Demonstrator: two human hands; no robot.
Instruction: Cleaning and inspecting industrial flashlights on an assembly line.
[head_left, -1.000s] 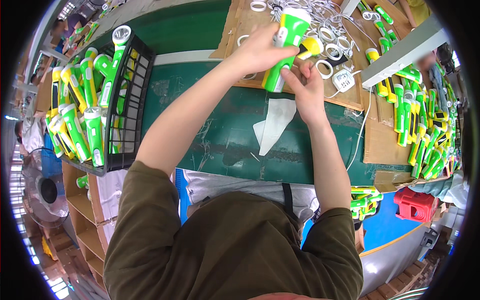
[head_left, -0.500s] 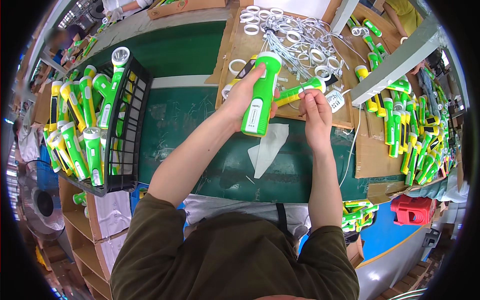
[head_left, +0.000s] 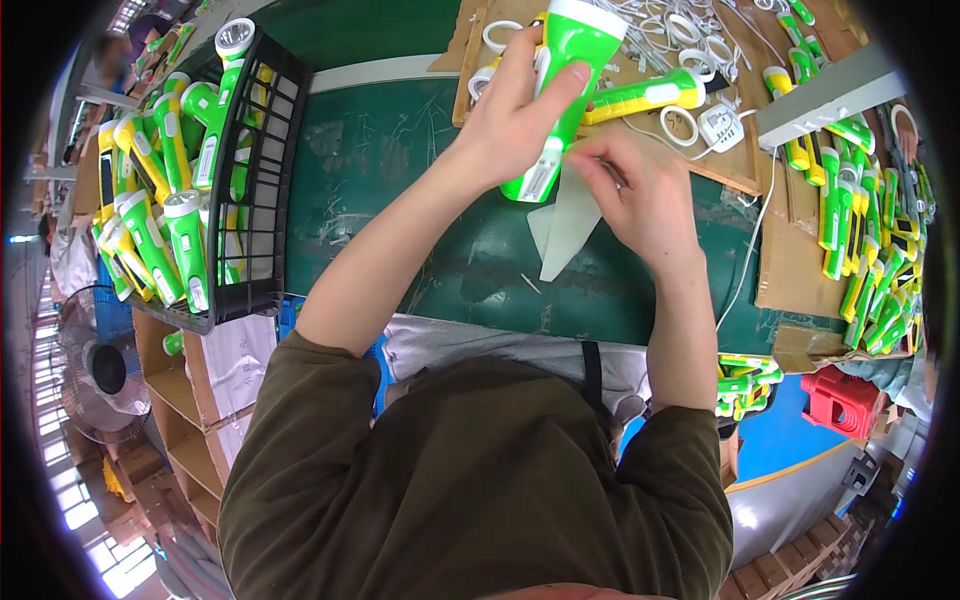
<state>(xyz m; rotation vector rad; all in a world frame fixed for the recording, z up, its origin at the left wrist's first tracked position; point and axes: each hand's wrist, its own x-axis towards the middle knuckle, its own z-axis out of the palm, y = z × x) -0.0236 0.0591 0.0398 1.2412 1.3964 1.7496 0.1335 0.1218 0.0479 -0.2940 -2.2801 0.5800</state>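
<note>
My left hand [head_left: 505, 125] is wrapped round a green flashlight [head_left: 583, 48] with a white head, its thumb lying along the body. The flashlight's head points away from me, and a white label panel is on its near end. My right hand [head_left: 645, 190] is at the flashlight's near end, thumb and fingertips pinched beside the panel; whatever they hold is too small or hidden to make out. Just beyond lies a green and yellow flashlight [head_left: 645, 95]. A pale sheet of paper [head_left: 568, 225] rests on the green table below my hands.
At left stands a black crate [head_left: 262, 190] full of flashlights. White cables and rings lie on a wooden board beyond my hands, beside a white power socket [head_left: 720, 128]. A grey metal post [head_left: 830, 98] slants across the right, near more piled flashlights.
My right hand has moved from beside the second flashlight to the held one's near end. The held flashlight has tilted rightward, and the whole view has shifted.
</note>
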